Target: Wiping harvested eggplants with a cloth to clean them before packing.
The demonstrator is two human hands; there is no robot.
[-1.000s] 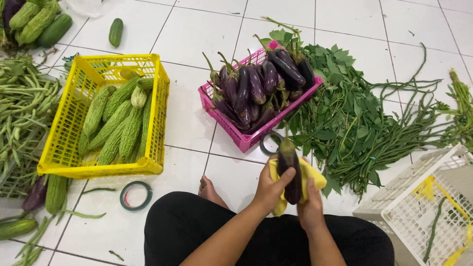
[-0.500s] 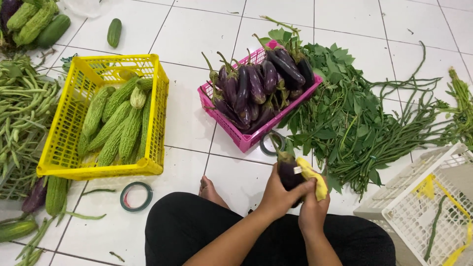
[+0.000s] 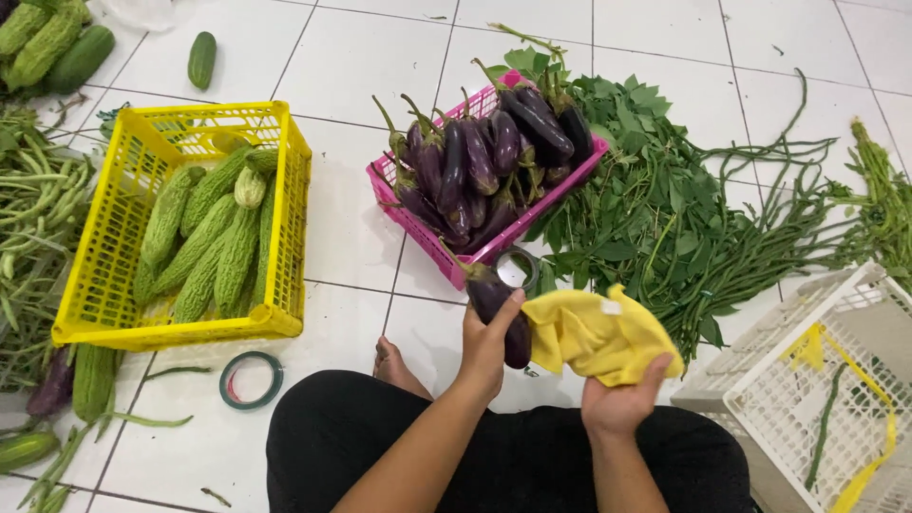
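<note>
- Over the white tiled floor (image 3: pixel 351 66), just above the person's lap, both hands are working close together.
- Left hand (image 3: pixel 486 344) is gripping a dark purple eggplant (image 3: pixel 496 306), fingers closed around its lower half, stem end pointing up toward the pink crate (image 3: pixel 385 195).
- Right hand (image 3: pixel 619 404) is pinching a yellow cloth (image 3: pixel 598 334) from below; the cloth is touching the eggplant's right side.
- Pink crate is sitting on the floor just beyond the hands, holding a pile of more purple eggplants (image 3: pixel 475 161).
- A tape roll (image 3: pixel 518 269) is lying on the floor between the pink crate and the held eggplant.
- Leafy greens and long beans (image 3: pixel 684 204) are spreading over the floor right of the pink crate.
- Yellow crate (image 3: pixel 114 285) is sitting well to the left, holding bitter gourds (image 3: pixel 214 247).
- A green tape roll (image 3: pixel 251 379) is lying just below the yellow crate.
- White crate (image 3: pixel 807 399) is standing at the right edge, with a yellow strip draped over it.
- More beans (image 3: pixel 38 209) and gourds are lying along the left edge.
- A bare foot (image 3: pixel 394 361) is showing beside the black-clad knees.
</note>
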